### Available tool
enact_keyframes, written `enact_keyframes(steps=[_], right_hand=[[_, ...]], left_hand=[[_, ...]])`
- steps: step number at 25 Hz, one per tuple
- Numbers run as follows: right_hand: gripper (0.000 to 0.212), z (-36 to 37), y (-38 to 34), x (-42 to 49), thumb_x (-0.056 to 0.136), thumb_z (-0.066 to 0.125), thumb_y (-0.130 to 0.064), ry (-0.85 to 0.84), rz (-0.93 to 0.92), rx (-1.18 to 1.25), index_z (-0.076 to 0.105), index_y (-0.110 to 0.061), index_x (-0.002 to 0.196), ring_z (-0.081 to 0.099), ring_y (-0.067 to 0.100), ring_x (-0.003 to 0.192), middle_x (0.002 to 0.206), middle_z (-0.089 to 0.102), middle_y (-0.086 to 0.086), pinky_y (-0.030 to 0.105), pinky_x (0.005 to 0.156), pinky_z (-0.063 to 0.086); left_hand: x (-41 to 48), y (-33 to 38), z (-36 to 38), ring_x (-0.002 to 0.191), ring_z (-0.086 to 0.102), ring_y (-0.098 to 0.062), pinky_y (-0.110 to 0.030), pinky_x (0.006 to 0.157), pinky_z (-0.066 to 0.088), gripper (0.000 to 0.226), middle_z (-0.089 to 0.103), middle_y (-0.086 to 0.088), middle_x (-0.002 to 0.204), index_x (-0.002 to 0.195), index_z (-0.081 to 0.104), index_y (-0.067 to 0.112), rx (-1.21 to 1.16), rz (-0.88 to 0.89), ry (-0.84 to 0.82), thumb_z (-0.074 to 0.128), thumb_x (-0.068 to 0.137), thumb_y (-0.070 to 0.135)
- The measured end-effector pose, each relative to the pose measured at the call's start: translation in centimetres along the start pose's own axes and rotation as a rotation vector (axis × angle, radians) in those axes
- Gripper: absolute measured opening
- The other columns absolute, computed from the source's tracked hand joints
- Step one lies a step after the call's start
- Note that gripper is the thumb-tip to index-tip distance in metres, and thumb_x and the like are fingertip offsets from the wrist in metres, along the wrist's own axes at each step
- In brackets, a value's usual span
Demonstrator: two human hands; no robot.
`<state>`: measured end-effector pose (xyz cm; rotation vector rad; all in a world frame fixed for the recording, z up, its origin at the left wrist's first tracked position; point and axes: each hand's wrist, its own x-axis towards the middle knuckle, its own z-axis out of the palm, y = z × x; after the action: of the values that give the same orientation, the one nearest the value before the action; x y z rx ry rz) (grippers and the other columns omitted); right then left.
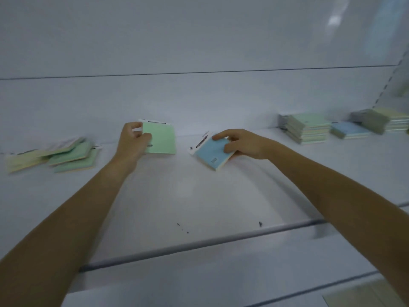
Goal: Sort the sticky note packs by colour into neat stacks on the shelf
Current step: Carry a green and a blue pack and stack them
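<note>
— So, which pack goes down first?

— As I judge it, the square pale-green sticky note pack with the white header card (159, 138) in my left hand (132, 140). My thumb lies across its face and my fingers curl round its left edge, so the hand is closed on it, holding it tilted up just left of the frame's centre, seemingly clear of the white shelf (199, 196).

— And the other?

— My right hand (241, 142) grips a square light-blue sticky note pack (212, 154) just right of centre: index finger over its top, thumb on its right edge, the corner pointing down at the shelf. Whether it touches the shelf I cannot tell.

— Where should they go?

— At the left edge of the frame lies a loose fan of green and yellowish packs (66, 155); green belongs there, but I should square those edges before adding mine. At the right of the frame stands a tidy stack of mostly greenish packs (308, 128), and just beside it a low blue pack (349, 129). Blue goes there.

— Your arms?

— Both forearms reach up from the lower corners, spread apart, wrists nearly straight. Best to set each pack flat, not drop it.
</note>
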<state>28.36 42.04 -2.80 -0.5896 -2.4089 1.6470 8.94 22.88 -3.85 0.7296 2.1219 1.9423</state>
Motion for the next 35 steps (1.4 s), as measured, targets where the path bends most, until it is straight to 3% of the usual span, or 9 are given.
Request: enact_keyframes(steps=[4,8,14,19,22,25,28,35], right_hand=[[0.043,-4.3,2.1,-2.9,0.083,0.047,0.01,0.121,-0.064,0.033,0.056,-0.015,0.117,0.059,0.02,0.087,0.108,0.047,0.01,0.015,0.062,0.057],[0.044,-10.0,3.6,-5.8,0.081,0.047,0.011,0.184,-0.13,0.164,0.059,-0.026,0.101,0.06,0.015,0.08,0.097,0.048,0.005,0.016,0.062,0.057],[0.046,-18.5,7.4,-10.3,0.082,0.049,0.011,0.008,-0.155,0.09,0.059,-0.031,0.099,0.062,0.014,0.084,0.095,0.048,0.004,0.016,0.062,0.054],[0.047,-25.0,11.2,-14.2,0.084,0.046,0.011,0.022,-0.122,0.117,0.059,-0.031,0.101,0.06,0.015,0.091,0.109,0.049,0.005,0.016,0.062,0.055],[0.048,-28.6,13.2,-15.8,0.083,0.044,0.015,0.144,-0.123,0.221,0.061,-0.027,0.101,0.061,0.012,0.091,0.111,0.052,0.001,0.017,0.062,0.056],[0.046,-30.9,14.6,-16.5,0.082,0.044,0.016,0.33,-0.141,0.299,0.058,-0.018,0.111,0.059,0.017,0.091,0.102,0.052,-0.001,0.016,0.059,0.056],[0.048,-31.9,15.4,-16.4,0.082,0.045,0.015,0.466,-0.134,0.338,0.051,-0.009,0.123,0.056,0.02,0.092,0.101,0.052,0.0,0.016,0.059,0.057],[0.049,-33.0,15.3,-15.4,0.082,0.048,0.012,0.648,-0.125,0.333,0.048,-0.006,0.127,0.056,0.019,0.089,0.117,0.04,0.01,0.014,0.059,0.056]], left_hand=[[-1.2,1.9,5.4,0.069,0.055,-0.008,-0.024,0.06,0.046,0.042,0.055,-0.003,0.091,0.128,0.04,0.007,-0.08,-0.026,-0.09,0.048,0.087,0.001],[-2.8,3.7,11.8,0.071,0.056,-0.009,-0.023,0.061,0.048,0.041,0.056,-0.003,0.092,0.128,0.039,0.009,-0.135,-0.026,-0.141,0.048,0.089,0.001],[-4.2,7.7,22.7,0.073,0.057,-0.009,-0.024,0.062,0.049,0.036,0.054,-0.007,0.105,0.122,0.04,0.012,-0.203,0.022,-0.081,0.048,0.089,0.001],[-5.4,10.0,31.4,0.073,0.055,-0.011,-0.025,0.065,0.048,0.063,0.054,0.0,0.085,0.141,0.024,0.024,-0.179,0.1,-0.169,0.045,0.088,-0.002],[-5.7,10.7,35.3,0.096,0.058,-0.022,-0.036,0.085,0.052,0.046,0.055,-0.017,0.117,0.133,0.042,0.014,-0.063,0.153,-0.143,0.048,0.089,0.002],[-5.5,10.5,37.7,0.123,0.048,-0.026,-0.036,0.106,0.041,0.042,0.049,-0.015,0.135,0.131,0.047,0.005,0.175,0.215,-0.171,0.052,0.09,0.008],[-5.0,10.2,38.6,0.124,0.048,-0.026,-0.031,0.107,0.035,0.043,0.051,-0.014,0.135,0.133,0.046,0.006,0.329,0.207,-0.225,0.051,0.091,0.013],[-4.4,9.0,40.0,0.126,0.045,-0.033,-0.035,0.104,0.035,0.04,0.049,-0.02,0.137,0.126,0.05,-0.002,0.705,0.196,-0.319,0.041,0.095,0.022]])
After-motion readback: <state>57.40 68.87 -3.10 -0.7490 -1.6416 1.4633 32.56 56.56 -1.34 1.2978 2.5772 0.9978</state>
